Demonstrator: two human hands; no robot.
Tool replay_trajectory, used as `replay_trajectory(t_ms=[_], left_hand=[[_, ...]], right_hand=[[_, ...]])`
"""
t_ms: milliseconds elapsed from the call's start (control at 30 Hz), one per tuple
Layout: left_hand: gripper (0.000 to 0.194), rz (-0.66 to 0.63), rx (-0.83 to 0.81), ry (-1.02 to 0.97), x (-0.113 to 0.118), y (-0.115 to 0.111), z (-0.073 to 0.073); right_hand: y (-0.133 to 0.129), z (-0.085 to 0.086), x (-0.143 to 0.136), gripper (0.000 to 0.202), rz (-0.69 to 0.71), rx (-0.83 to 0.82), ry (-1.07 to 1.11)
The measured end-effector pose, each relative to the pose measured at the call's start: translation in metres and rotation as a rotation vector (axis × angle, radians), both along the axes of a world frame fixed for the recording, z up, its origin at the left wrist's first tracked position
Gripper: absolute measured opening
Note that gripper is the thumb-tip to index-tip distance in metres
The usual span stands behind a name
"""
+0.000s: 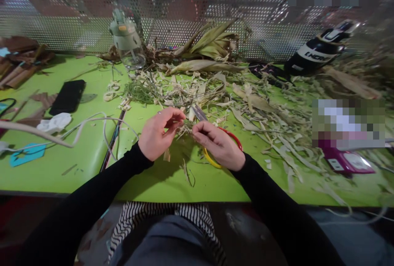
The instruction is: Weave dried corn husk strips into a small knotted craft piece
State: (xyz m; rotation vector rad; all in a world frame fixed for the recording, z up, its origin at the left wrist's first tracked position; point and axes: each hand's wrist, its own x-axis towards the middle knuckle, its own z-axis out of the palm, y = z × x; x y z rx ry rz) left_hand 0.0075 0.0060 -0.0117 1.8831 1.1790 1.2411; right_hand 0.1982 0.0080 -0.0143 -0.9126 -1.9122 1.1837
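Close together over the green table, my two hands meet at a small tuft of dry husk strips (185, 128). My left hand (156, 132) is closed, its thumb and fingertips pinching the left side of the tuft. My right hand (217, 143) curls over a pair of scissors (200, 113), whose blades point forward past the fingers. Their red and yellow handle loops stick out around the palm, and the middle of the scissors is hidden. The right thumb and index fingertip are at the tuft's right side. Loose husk scraps (186, 171) lie below the hands.
Shredded corn husks (197, 87) spread beyond my hands, with larger husks (212, 44) behind. A clear bottle (127, 42) stands by the perforated screen (172, 11). A black bottle (317, 54) leans at right. Leftward are a phone (67, 97), white cables (81, 128) and a blue tag (27, 155).
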Motion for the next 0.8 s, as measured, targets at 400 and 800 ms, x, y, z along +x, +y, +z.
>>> replay_trajectory(t_ms=[400,800], left_hand=[[0.036,-0.263,-0.809,-0.427,0.006,-0.001,0.006],[0.018,-0.146,-0.485,-0.347,0.007,0.004,0.003]], right_hand=[[0.001,-0.002,0.0,0.007,-0.035,0.86,-0.211],[0.017,0.01,-0.006,0.017,-0.281,0.213,-0.069]])
